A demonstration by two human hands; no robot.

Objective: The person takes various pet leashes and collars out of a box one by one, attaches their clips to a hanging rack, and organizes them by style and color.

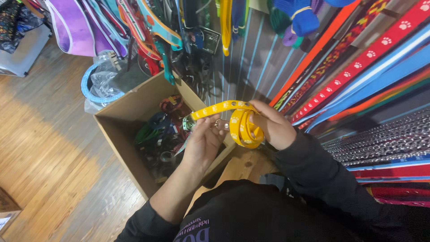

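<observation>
Cardboard box point(121, 121) open on wood floor point(49, 148), full of tangled straps. Above it, yellow leash point(237, 118): coil in right hand point(273, 125), grip closed round it; free length running left, near level, to left hand point(204, 139), pinched at the tag.

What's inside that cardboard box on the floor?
The cardboard box holds a tangle of pet collars and leashes, green, blue and dark. The left hand and forearm cover part of them, and the box's bottom is buried from sight.
</observation>
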